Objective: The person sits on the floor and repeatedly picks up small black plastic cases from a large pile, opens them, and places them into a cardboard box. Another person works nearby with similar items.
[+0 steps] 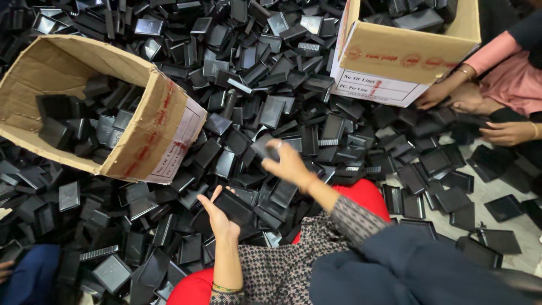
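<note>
My left hand (217, 217) holds a flat black plastic tray piece (236, 206) just above my lap. My right hand (289, 164) reaches forward over the heap and grips another small black plastic piece (263, 146), lifted slightly above the pile. All around lies a deep pile of similar black rectangular plastic parts (265, 73). My patterned sleeves and red garment show at the bottom.
An open cardboard box (144, 121) at the left, tipped toward me, holds several black parts. A second cardboard box (403, 53) stands at the upper right. Another person's hands (435, 96) rest beside that box. Bare floor (497, 189) shows at the right.
</note>
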`<move>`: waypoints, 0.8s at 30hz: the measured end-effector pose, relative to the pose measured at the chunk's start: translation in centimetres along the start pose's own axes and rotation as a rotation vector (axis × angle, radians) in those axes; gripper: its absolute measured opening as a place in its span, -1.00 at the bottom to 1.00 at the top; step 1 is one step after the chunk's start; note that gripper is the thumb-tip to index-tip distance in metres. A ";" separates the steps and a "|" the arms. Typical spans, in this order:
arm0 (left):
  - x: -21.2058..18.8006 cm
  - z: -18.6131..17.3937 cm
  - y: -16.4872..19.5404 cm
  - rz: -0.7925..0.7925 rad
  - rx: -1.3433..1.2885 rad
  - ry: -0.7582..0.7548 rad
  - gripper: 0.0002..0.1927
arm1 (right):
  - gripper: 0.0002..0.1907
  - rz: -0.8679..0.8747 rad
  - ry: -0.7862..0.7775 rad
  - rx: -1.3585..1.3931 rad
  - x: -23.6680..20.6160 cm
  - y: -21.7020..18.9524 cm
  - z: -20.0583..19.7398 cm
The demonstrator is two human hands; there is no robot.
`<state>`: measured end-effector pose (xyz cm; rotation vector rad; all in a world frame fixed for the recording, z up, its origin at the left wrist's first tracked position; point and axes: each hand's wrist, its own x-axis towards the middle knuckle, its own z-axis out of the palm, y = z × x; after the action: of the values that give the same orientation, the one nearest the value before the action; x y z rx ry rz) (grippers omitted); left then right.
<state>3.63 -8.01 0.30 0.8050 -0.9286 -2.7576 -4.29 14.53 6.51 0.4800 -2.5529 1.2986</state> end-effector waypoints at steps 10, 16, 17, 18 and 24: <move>-3.6 5.7 -3.6 0.042 0.106 -0.116 -0.25 | -0.35 -0.027 -0.206 0.364 -8.7 -5.6 0.0; -7.3 7.0 -2.9 0.337 0.317 -0.227 -0.39 | -0.35 -0.190 -0.143 0.422 -9.1 -3.1 0.9; -7.6 7.2 -2.1 0.306 0.213 -0.244 -0.39 | -0.34 -0.116 -0.187 0.579 -9.4 -2.8 1.2; -7.7 7.4 -1.2 0.278 0.112 -0.264 -0.39 | -0.32 -0.042 -0.225 0.739 -9.6 -2.3 1.5; -9.0 7.8 0.0 0.458 0.286 -0.374 -0.41 | -0.55 0.501 -0.414 1.215 -10.1 -2.8 2.7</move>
<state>7.21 -1.39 9.55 0.0685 -1.3926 -2.4300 5.92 12.58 3.45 0.2920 -1.8592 3.1722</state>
